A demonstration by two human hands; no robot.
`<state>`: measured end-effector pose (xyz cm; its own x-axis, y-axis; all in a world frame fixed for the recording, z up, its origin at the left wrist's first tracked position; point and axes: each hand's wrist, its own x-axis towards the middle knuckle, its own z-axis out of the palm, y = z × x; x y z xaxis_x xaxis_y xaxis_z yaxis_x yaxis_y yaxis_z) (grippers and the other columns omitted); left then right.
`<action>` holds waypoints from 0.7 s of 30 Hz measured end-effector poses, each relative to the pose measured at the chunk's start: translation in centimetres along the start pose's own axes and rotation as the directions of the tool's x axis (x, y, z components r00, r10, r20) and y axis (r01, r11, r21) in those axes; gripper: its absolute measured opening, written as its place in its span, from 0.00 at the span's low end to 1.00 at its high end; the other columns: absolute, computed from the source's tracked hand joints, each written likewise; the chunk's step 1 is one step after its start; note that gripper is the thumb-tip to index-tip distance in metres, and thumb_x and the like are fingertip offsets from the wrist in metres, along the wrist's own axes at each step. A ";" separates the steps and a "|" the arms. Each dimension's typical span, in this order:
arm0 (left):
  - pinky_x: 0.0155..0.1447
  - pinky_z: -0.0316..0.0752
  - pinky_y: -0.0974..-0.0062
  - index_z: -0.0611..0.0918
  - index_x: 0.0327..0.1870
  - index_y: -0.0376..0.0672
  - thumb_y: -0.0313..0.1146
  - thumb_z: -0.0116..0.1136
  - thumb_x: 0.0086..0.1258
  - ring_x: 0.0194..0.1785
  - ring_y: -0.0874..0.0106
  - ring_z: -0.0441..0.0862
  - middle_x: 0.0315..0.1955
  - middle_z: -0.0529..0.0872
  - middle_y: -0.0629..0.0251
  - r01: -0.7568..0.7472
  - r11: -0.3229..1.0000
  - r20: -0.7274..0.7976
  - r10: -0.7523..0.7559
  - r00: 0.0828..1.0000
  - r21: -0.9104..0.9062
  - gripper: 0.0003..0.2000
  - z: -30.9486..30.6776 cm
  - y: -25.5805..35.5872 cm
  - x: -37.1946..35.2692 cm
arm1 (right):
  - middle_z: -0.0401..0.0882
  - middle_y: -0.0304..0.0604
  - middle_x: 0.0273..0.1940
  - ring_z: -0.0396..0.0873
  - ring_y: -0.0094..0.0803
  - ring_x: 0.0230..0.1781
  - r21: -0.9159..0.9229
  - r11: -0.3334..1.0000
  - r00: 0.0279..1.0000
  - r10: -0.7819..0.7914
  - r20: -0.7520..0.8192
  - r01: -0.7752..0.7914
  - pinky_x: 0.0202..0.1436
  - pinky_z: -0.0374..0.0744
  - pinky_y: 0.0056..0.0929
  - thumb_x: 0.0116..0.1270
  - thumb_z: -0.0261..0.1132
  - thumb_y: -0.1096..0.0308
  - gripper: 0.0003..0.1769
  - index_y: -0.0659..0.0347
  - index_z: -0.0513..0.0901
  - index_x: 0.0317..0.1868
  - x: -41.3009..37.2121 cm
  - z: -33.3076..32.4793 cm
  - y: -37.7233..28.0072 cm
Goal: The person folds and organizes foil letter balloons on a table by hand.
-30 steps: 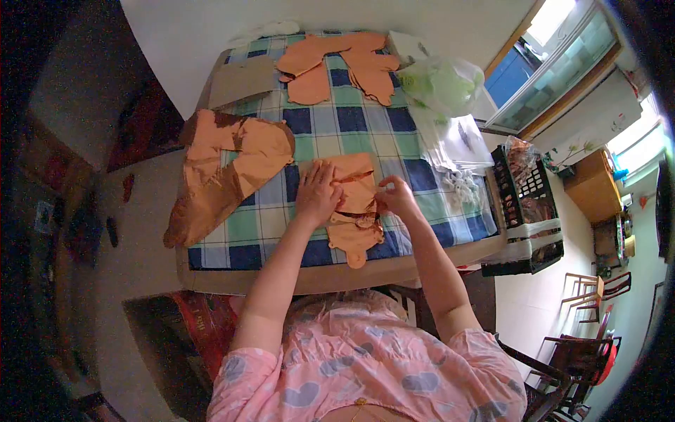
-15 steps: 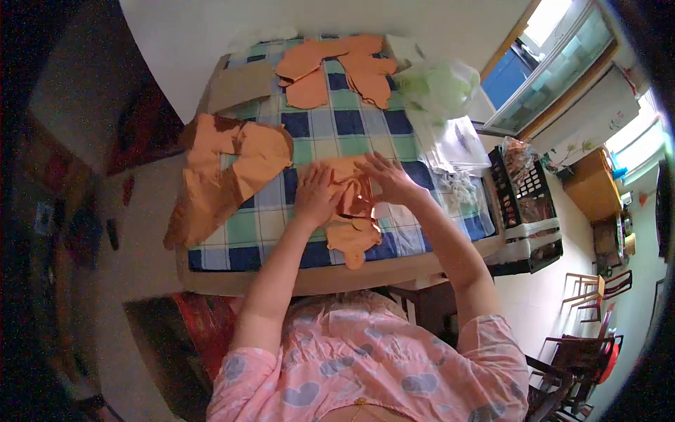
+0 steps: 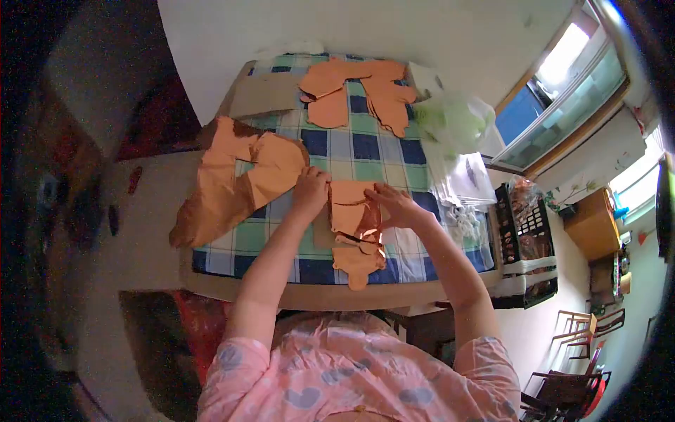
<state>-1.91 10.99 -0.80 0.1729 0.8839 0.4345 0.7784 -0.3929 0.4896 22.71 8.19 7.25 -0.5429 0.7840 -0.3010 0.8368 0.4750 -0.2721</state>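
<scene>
A folded, flat copper-orange foil piece [image 3: 351, 214] lies in front of me, with a shiny fold along its right side. Its lower end is a matte, rounded part with a small tab [image 3: 358, 278] pointing toward me. My left hand [image 3: 311, 191] is closed at the upper left edge, fingers bent against it. On the upper right edge, my right hand [image 3: 395, 205] grips with fingers on top and thumb lower down. A thin pale sheet seems to lie under the piece, partly hidden.
A larger creased orange foil sheet [image 3: 232, 176] lies at the left. Several orange pieces [image 3: 327, 109] are stacked at the back beside brown cardboard [image 3: 264, 95]. Clear plastic bags [image 3: 464, 176] cover the right side of the checked tabletop [image 3: 365, 146]. A black crate [image 3: 524, 232] stands right.
The hands have moved from lying spread over the foil piece to its left and right edges. The piece now lies flatter and straighter. The camera view has tilted slightly upward.
</scene>
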 end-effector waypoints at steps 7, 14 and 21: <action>0.60 0.66 0.64 0.82 0.38 0.40 0.30 0.53 0.61 0.58 0.57 0.69 0.48 0.77 0.55 -0.078 0.992 0.015 0.077 0.997 0.098 0.08 1.1 1.2 0.5 | 0.49 0.51 0.72 0.48 0.47 0.73 -0.076 0.997 0.999 0.012 0.051 -0.008 0.71 0.52 0.53 0.42 0.77 0.56 0.57 0.40 0.54 0.72 0.2 0.4 0.4; 0.72 0.51 0.57 0.73 0.59 0.42 0.42 0.47 0.68 0.71 0.59 0.56 0.66 0.64 0.55 -0.243 0.962 0.250 0.207 0.946 0.121 0.21 5.4 4.1 -2.6 | 0.49 0.48 0.73 0.47 0.44 0.74 -0.018 1.000 0.997 0.012 0.070 -0.011 0.71 0.52 0.53 0.41 0.78 0.57 0.57 0.39 0.55 0.72 0.0 -0.2 0.1; 0.74 0.44 0.53 0.64 0.67 0.43 0.54 0.45 0.68 0.74 0.59 0.49 0.70 0.56 0.57 -0.204 0.968 0.383 0.136 0.914 0.143 0.31 3.8 5.3 -3.1 | 0.55 0.45 0.70 0.51 0.42 0.73 -0.183 0.977 0.976 -0.141 -0.164 0.110 0.70 0.55 0.53 0.50 0.72 0.62 0.45 0.47 0.61 0.69 -0.8 2.8 1.1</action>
<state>3.98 7.17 -2.38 0.4952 0.8512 0.1739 0.8049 -0.5248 0.2771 23.89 7.01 4.66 -0.6362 0.7643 -0.1054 0.7707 0.6235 -0.1312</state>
